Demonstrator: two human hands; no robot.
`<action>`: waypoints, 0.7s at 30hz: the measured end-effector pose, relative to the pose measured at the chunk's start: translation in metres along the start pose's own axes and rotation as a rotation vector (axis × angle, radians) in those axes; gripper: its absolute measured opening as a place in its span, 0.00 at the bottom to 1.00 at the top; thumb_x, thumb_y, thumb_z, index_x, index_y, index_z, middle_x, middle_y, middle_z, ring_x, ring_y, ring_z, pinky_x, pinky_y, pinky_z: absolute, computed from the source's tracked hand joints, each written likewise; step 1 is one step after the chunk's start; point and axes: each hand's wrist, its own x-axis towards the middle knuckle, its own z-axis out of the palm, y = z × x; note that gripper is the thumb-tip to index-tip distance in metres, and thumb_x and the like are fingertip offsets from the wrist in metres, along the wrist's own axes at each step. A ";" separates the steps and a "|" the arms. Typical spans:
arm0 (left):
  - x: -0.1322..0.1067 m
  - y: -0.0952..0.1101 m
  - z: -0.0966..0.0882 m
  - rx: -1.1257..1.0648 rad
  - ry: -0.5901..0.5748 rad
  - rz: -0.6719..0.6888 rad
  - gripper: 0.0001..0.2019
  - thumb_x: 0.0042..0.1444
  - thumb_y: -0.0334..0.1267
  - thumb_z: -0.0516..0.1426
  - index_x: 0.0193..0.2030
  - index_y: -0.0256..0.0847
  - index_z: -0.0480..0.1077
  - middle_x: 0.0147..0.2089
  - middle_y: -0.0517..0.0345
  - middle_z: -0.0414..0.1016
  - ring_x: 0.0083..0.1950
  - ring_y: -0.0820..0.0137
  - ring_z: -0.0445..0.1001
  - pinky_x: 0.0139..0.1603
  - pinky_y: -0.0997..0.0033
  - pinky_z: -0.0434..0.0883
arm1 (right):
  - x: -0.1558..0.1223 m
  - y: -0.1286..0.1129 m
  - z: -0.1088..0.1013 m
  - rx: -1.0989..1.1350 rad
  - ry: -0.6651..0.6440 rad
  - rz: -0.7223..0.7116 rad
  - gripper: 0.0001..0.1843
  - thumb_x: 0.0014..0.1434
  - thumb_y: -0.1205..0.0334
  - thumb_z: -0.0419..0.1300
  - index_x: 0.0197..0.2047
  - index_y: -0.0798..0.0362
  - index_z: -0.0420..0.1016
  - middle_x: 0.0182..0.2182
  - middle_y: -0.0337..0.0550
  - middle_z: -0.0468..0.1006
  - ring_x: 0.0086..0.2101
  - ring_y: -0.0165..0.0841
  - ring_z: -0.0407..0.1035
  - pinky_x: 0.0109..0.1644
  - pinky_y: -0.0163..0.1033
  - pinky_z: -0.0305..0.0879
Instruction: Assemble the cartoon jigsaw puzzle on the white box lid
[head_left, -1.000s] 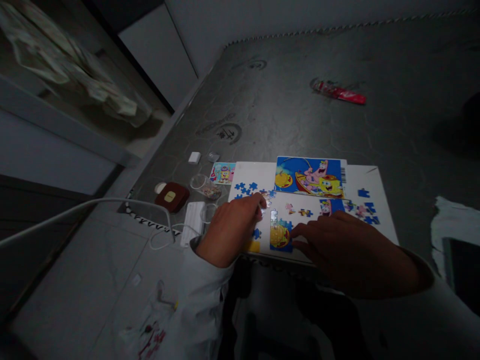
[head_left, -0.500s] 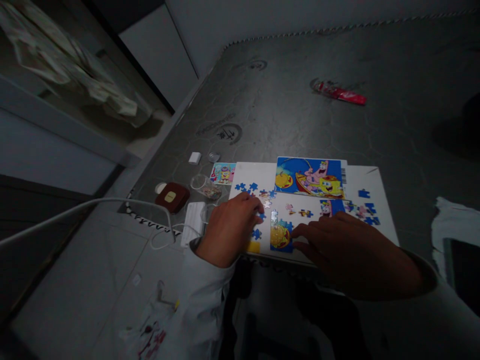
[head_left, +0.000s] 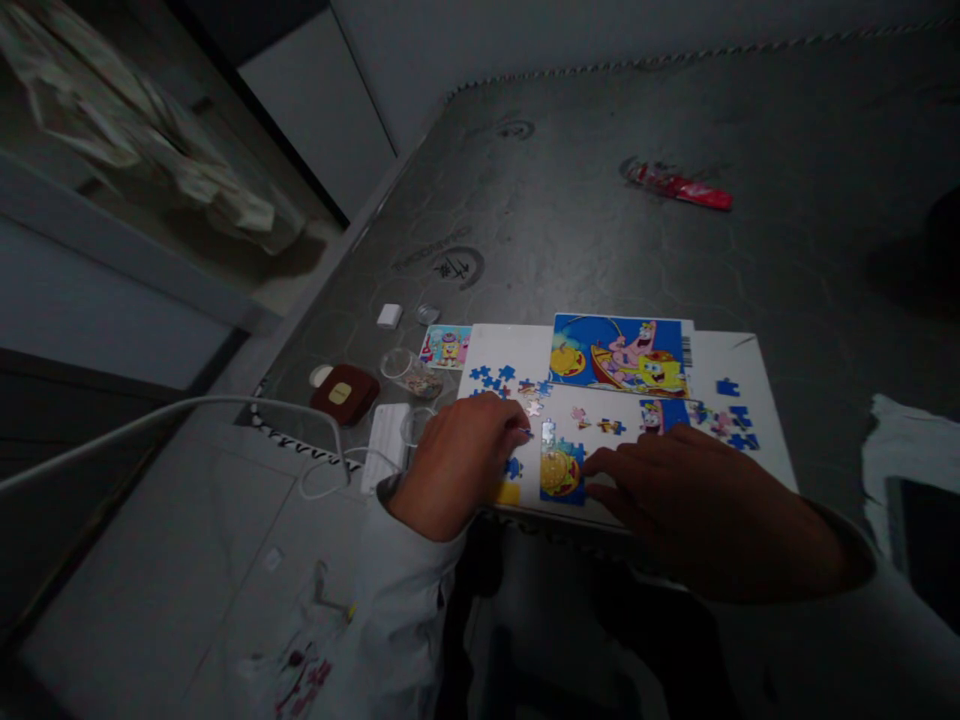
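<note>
Dim room, view down onto a white board [head_left: 739,355] lying on a grey mattress [head_left: 600,220]. The assembled puzzle patch [head_left: 561,470] sits at the board's near edge, directly between the hands, its long axis running away from the person. The right hand [head_left: 697,500] lies flat, fingers together, its fingertip touching the patch's right side. The left hand [head_left: 461,460] is curled at the patch's upper left; whether it pinches a piece cannot be told. Loose blue pieces [head_left: 495,378] lie beyond it, the reference picture [head_left: 619,355] farther back. A cable [head_left: 225,405] and a dark red case [head_left: 343,393] lie to the left.

Bare hands — long pale sleeves, both arms
</note>
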 end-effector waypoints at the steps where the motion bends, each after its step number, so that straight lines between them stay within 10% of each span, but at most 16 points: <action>1: -0.001 0.001 -0.002 0.000 0.014 0.009 0.05 0.64 0.37 0.60 0.42 0.45 0.78 0.45 0.56 0.82 0.47 0.60 0.79 0.47 0.60 0.72 | 0.000 0.000 0.000 0.004 0.004 0.016 0.07 0.56 0.69 0.65 0.38 0.50 0.76 0.27 0.37 0.79 0.26 0.33 0.71 0.35 0.42 0.56; 13: -0.003 0.006 0.006 -0.164 0.116 0.205 0.19 0.67 0.29 0.53 0.60 0.49 0.73 0.54 0.55 0.78 0.51 0.67 0.78 0.53 0.64 0.73 | -0.004 -0.001 0.006 -0.004 -0.017 0.222 0.09 0.66 0.65 0.55 0.41 0.47 0.77 0.31 0.38 0.83 0.30 0.40 0.76 0.36 0.46 0.59; 21: 0.016 0.013 0.019 -0.356 0.125 0.120 0.06 0.66 0.34 0.58 0.40 0.43 0.77 0.44 0.61 0.83 0.46 0.69 0.79 0.52 0.67 0.72 | 0.004 -0.003 0.002 -0.011 -0.079 0.133 0.06 0.62 0.66 0.59 0.40 0.49 0.77 0.29 0.40 0.82 0.28 0.37 0.74 0.34 0.44 0.58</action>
